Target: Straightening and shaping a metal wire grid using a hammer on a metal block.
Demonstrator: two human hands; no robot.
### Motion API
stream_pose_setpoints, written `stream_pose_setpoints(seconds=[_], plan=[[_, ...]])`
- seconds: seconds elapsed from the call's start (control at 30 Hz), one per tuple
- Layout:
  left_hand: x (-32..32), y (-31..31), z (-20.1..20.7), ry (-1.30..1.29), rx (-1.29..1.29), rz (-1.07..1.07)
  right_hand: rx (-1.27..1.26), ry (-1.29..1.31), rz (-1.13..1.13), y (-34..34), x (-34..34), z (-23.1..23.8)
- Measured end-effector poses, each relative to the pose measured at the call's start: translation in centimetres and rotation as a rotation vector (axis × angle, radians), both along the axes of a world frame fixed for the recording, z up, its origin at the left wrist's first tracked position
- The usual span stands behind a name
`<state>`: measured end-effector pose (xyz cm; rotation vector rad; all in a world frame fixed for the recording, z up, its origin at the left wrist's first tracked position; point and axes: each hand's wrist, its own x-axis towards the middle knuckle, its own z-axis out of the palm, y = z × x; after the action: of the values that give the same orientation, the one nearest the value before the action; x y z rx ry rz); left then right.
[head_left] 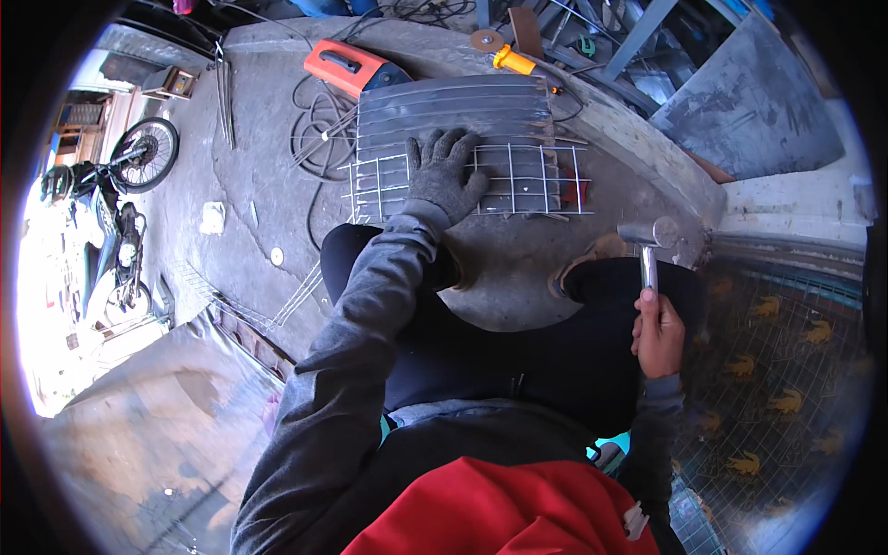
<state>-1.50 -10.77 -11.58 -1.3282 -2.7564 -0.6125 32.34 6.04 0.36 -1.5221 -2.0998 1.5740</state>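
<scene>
At frame right, the bare hand (659, 335) grips a silver metal hammer (648, 262) (likely head-heavy, best held low), the grey-gloved left hand (447, 176) outspread.

Left blown out — probably daylight | centre clear | rim dark, warped

Left arm (365, 305) extended forward; left hand (442, 176) gloved, palm down, fingers (439, 146) spread. Right forearm (657, 425) held to the right; right hand (659, 335) bare, fingers curled into a grip, thumb (649, 310) pointing forward.
</scene>
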Motion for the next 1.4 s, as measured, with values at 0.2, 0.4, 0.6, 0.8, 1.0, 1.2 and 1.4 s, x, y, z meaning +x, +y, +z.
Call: stream_pose_setpoints(seconds=[0.2,0.4,0.6,0.8,1.0,1.2,1.4], plan=[[0.8,1.4,-2.0,0.072,0.003,0.208,0.001,0.023,0.085,-0.5,-4.5,1.7],[0.6,1.5,-2.3,0.049,-0.043,0.216,0.068,0.283,0.098,-1.0,-11.9,1.8],[0.4,1.6,-2.2,0.018,-0.062,0.221,0.349,-0.035,0.197,-1.0,-16.9,-3.1],[0.4,1.6,-2.5,-0.017,-0.057,0.211,0.24,-0.131,0.486,-0.7,-17.5,-3.7],[0.2,1.4,-2.9,0.036,-0.002,0.23,0.483,0.007,0.381,-3.3,-18.3,-6.5],[0.0,1.7,-1.8,-0.08,-0.05,0.226,0.385,-0.105,0.438,0.0,-17.8,-8.5],[-3.7,-4.0,0.7,0.021,0.269,0.224,0.346,0.019,0.35,-0.7,-17.2,-9.8]])
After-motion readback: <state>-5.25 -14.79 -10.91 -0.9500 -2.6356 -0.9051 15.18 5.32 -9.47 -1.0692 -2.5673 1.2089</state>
